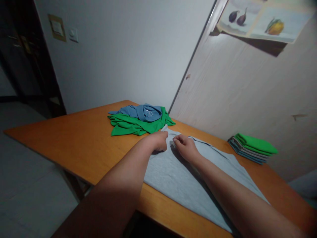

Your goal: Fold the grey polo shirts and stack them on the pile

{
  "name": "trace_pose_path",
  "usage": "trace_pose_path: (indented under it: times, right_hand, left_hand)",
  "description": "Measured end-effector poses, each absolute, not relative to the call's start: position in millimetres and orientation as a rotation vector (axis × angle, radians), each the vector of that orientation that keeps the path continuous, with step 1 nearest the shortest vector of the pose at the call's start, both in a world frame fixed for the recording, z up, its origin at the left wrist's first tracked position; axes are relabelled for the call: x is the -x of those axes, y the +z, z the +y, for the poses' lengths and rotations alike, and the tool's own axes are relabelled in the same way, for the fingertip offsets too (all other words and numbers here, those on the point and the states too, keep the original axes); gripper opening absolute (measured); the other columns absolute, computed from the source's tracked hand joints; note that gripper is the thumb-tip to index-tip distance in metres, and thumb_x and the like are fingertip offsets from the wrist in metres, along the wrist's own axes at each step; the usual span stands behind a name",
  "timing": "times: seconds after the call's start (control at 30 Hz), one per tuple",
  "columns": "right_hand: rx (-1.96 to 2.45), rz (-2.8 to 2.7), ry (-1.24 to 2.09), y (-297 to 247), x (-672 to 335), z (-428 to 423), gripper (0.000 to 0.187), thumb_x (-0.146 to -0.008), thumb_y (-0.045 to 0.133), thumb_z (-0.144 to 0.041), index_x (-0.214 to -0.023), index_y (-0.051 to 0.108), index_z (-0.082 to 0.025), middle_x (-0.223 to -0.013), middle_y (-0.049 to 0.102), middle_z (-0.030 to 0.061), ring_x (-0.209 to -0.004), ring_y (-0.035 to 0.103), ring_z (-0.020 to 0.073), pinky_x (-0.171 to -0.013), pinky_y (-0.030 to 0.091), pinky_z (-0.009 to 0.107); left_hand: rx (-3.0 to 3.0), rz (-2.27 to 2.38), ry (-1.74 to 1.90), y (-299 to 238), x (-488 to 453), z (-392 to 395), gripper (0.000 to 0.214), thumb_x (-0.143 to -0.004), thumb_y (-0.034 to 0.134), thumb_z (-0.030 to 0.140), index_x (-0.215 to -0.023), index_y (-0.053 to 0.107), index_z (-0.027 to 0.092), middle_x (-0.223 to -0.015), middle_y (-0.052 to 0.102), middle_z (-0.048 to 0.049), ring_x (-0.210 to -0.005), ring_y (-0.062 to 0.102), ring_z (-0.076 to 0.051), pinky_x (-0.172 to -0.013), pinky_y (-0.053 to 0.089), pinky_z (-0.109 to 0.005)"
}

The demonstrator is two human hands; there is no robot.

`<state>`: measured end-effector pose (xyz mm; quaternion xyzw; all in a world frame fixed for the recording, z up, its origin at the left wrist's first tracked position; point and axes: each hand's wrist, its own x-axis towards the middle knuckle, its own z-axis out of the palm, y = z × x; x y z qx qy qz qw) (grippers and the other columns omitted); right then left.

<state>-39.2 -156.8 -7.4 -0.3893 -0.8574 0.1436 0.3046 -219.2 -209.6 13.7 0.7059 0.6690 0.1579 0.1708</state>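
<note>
One head-worn view from close above the table (74, 138), forward and down, toward the wall (123, 56).

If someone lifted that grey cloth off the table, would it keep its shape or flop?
It would probably flop: the grey cloth looks thin and lies flat on the table. It is likely light for its spread, with so little thickness showing at its edges. Pushed, it may bunch up, much as the crumpled green cloth nearby has folds.
</note>
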Motion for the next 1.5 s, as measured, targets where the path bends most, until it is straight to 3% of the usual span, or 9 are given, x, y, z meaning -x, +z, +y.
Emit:
trace_pose_path:
  times: [0.17, 0.3, 0.6, 0.73, 0.93, 1.07, 1.2, 1.4, 1.5]
  right_hand:
    - [0.766, -2.545, 0.369, 4, 20, -240, 0.029, -0.098, 0.047, -0.035, -0.116, 0.069, -0.028, -0.116, 0.072, 0.0062, -0.108, 0.066, 0.022, -0.096, 0.05, 0.038]
    - [0.612, -2.84, 0.415, -3, 20, -280, 0.057, -0.1, 0.049, -0.045, -0.149, 0.048, -0.018, -0.157, 0.043, 0.0158, -0.146, 0.038, 0.0298, -0.119, 0.03, 0.052]
    - [0.64, -3.004, 0.52, 6, 25, -303, 0.079, -0.1, 0.041, -0.061, -0.16, 0.024, -0.013, -0.167, 0.013, 0.019, -0.155, 0.004, 0.0326, -0.124, 0.008, 0.057]
    - [0.421, -2.99, 0.63, 9, 26, -322, 0.074, -0.1, 0.043, -0.059, -0.157, 0.032, -0.014, -0.165, 0.023, 0.0186, -0.154, 0.016, 0.0313, -0.124, 0.008, 0.055]
    - [0.495, -2.644, 0.653, 7, 11, -288, 0.041, -0.107, 0.032, -0.037, -0.131, 0.063, -0.023, -0.13, 0.069, 0.0057, -0.124, 0.061, 0.0172, -0.111, 0.042, 0.034]
    - [0.976, -2.588, 0.386, 1, -6, -262, 0.052, -0.103, 0.042, -0.044, -0.145, 0.052, -0.014, -0.152, 0.049, 0.0176, -0.144, 0.042, 0.0293, -0.119, 0.03, 0.05]
    - [0.868, -2.844, 0.424, -4, -9, -282, 0.074, -0.1, 0.045, -0.054, -0.157, 0.033, -0.008, -0.163, 0.023, 0.0222, -0.153, 0.017, 0.0336, -0.123, 0.017, 0.056]
    - [0.544, -2.711, 0.616, 2, -11, -283, 0.047, -0.106, 0.035, -0.044, -0.135, 0.063, -0.02, -0.148, 0.055, 0.0099, -0.141, 0.046, 0.0193, -0.119, 0.033, 0.037]
    - [0.914, -2.588, 0.425, -2, -17, -261, 0.053, -0.103, 0.042, -0.048, -0.141, 0.058, -0.015, -0.152, 0.049, 0.016, -0.145, 0.041, 0.0262, -0.12, 0.033, 0.045]
  left_hand:
    - [-2.073, 1.981, 0.498, 20, 214, -216, 0.046, -0.075, 0.066, 0.016, -0.12, 0.064, 0.015, -0.13, 0.064, -0.0197, -0.116, 0.063, -0.035, -0.095, 0.049, -0.041]
    - [-2.26, 1.872, 0.513, 13, 209, -214, 0.041, -0.086, 0.059, 0.026, -0.125, 0.064, 0.015, -0.134, 0.064, -0.0161, -0.124, 0.06, -0.031, -0.104, 0.046, -0.038]
    - [-2.411, 1.732, 0.232, -6, 209, -203, 0.044, -0.09, 0.056, 0.035, -0.129, 0.063, 0.014, -0.142, 0.06, -0.0162, -0.13, 0.058, -0.029, -0.107, 0.044, -0.035]
    - [-2.408, 1.742, 0.215, -3, 212, -205, 0.051, -0.092, 0.052, 0.037, -0.136, 0.059, 0.013, -0.148, 0.054, -0.017, -0.135, 0.054, -0.029, -0.11, 0.042, -0.035]
    - [-2.36, 1.727, 0.215, -2, 214, -205, 0.058, -0.092, 0.051, 0.039, -0.143, 0.053, 0.011, -0.152, 0.049, -0.016, -0.139, 0.049, -0.027, -0.114, 0.037, -0.033]
    - [-2.367, 1.699, 0.219, -1, 214, -204, 0.056, -0.092, 0.053, 0.039, -0.141, 0.055, 0.012, -0.15, 0.052, -0.0157, -0.137, 0.052, -0.028, -0.113, 0.039, -0.035]
    - [-2.35, 1.71, 0.229, -1, 215, -203, 0.059, -0.091, 0.054, 0.039, -0.143, 0.054, 0.011, -0.15, 0.052, -0.0155, -0.137, 0.051, -0.027, -0.115, 0.037, -0.034]
    - [-2.338, 1.705, 0.23, -2, 217, -203, 0.06, -0.09, 0.054, 0.038, -0.144, 0.052, 0.011, -0.152, 0.051, -0.0145, -0.138, 0.05, -0.026, -0.116, 0.035, -0.032]
    - [-2.331, 1.704, 0.241, -3, 219, -202, 0.059, -0.089, 0.054, 0.036, -0.143, 0.053, 0.012, -0.151, 0.051, -0.0135, -0.138, 0.051, -0.025, -0.115, 0.035, -0.031]
